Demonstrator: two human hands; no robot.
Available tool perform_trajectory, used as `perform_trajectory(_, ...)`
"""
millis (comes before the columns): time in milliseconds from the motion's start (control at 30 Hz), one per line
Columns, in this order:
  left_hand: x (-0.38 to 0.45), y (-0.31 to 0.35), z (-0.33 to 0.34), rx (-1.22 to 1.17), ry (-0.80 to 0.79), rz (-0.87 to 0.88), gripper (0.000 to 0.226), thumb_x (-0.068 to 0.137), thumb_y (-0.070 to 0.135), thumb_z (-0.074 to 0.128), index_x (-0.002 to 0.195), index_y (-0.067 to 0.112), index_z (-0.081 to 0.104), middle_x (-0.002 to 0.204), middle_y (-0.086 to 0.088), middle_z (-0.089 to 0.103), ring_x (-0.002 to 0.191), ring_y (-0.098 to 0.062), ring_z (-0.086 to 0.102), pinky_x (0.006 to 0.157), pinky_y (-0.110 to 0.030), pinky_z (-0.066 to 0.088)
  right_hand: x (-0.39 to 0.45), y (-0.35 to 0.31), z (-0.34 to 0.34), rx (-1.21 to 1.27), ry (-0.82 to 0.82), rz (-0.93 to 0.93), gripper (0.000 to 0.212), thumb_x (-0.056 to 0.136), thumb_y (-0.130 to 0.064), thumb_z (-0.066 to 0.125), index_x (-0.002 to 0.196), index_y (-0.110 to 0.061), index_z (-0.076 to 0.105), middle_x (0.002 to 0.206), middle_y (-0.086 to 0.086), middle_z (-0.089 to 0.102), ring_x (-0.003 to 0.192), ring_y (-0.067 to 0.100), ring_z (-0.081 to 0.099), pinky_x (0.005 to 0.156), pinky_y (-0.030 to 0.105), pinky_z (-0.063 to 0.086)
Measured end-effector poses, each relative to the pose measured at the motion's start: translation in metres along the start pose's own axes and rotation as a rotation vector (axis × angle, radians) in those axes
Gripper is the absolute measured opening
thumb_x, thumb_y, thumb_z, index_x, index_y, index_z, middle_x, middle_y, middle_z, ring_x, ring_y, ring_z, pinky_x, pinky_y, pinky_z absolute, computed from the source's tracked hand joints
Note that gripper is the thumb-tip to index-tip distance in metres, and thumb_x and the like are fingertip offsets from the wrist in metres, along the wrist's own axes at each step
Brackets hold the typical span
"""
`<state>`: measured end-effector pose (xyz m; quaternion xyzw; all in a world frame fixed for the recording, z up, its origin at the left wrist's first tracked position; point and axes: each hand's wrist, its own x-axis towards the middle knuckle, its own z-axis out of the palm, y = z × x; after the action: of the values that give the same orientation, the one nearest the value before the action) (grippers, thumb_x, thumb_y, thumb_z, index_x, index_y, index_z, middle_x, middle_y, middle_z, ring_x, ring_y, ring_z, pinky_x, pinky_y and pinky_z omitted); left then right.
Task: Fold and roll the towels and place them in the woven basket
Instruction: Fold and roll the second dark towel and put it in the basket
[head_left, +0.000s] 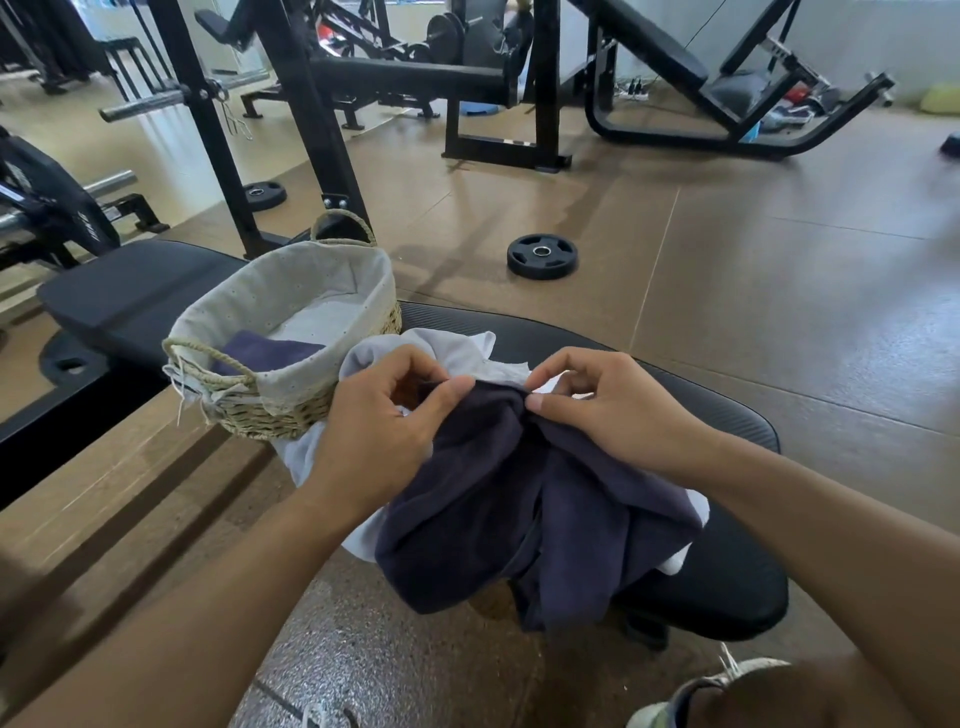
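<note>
A dark towel (519, 499) is held bunched over the near end of the bench (727, 587), on top of white towels (447, 345). Its upper edge is pinched at two points close together: by the left hand (384, 421), thumb against curled fingers, and by the right hand (608, 410), thumb tip pressed on the cloth just beside the left grip. Both grips are closed on the same edge, near the middle of the bench.

From the grips the cloth hangs toward the person and spills off the front edge of the bench, crumpled, with no clear long axis yet. To be folded, it would likely have to be drawn apart sideways, each hand sliding outward along the edge until the towel is stretched flat.

The basket (270, 410) stands on the bench to the left, just beside the left hand and touching the white towels. A dark folded towel (265, 353) already lies inside. The left hand is judged nearer for the final placement.
</note>
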<state>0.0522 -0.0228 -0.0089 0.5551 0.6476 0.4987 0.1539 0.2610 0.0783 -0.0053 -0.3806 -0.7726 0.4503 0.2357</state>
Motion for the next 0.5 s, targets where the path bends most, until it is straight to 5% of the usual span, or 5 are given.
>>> perform_trajectory(167, -0.0058, 0.0081, 0.0062, -0.094, -0.150, -0.023, 0.022, 0.083, 0.025, 0.080, 0.100, 0.033, 0.067, 0.072, 0.001, 0.070, 0.069, -0.015, 0.066, 0.072, -0.030, 0.055, -0.0041, -0.0090, 0.0013, 0.105, -0.114, -0.073, 0.026, 0.088, -0.015, 0.078, 0.102, -0.027, 0.059, 0.094, -0.002, 0.077, 0.084, 0.019, 0.073, 0.091, 0.044, 0.056)
perform_trajectory(333, -0.0086, 0.0099, 0.0081, -0.084, -0.249, 0.010, 0.037, 0.085, 0.019, 0.079, 0.116, 0.034, 0.066, 0.072, -0.003, 0.067, 0.066, -0.016, 0.061, 0.069, -0.024, 0.051, -0.0072, -0.0101, 0.0003, 0.039, -0.215, -0.125, 0.032, 0.085, -0.018, 0.075, 0.103, -0.027, 0.049, 0.093, 0.002, 0.077, 0.081, 0.040, 0.063, 0.086, 0.058, 0.050)
perform_trajectory(433, -0.0083, 0.0073, 0.0068, -0.016, -0.291, 0.010, 0.027, 0.085, 0.022, 0.079, 0.102, 0.040, 0.069, 0.077, 0.001, 0.069, 0.065, -0.004, 0.062, 0.065, -0.012, 0.048, -0.0093, -0.0107, -0.0020, -0.001, -0.247, -0.117, 0.034, 0.088, -0.014, 0.075, 0.105, -0.028, 0.048, 0.099, -0.007, 0.078, 0.090, 0.035, 0.068, 0.092, 0.054, 0.051)
perform_trajectory(500, -0.0078, 0.0044, 0.0076, -0.013, -0.286, 0.006, 0.018, 0.085, 0.020, 0.078, 0.092, 0.035, 0.071, 0.077, 0.002, 0.072, 0.069, -0.010, 0.067, 0.066, -0.019, 0.052, -0.0099, -0.0106, -0.0015, 0.000, -0.243, -0.105, 0.035, 0.089, -0.012, 0.076, 0.104, -0.027, 0.048, 0.099, -0.010, 0.078, 0.090, 0.035, 0.067, 0.094, 0.052, 0.051)
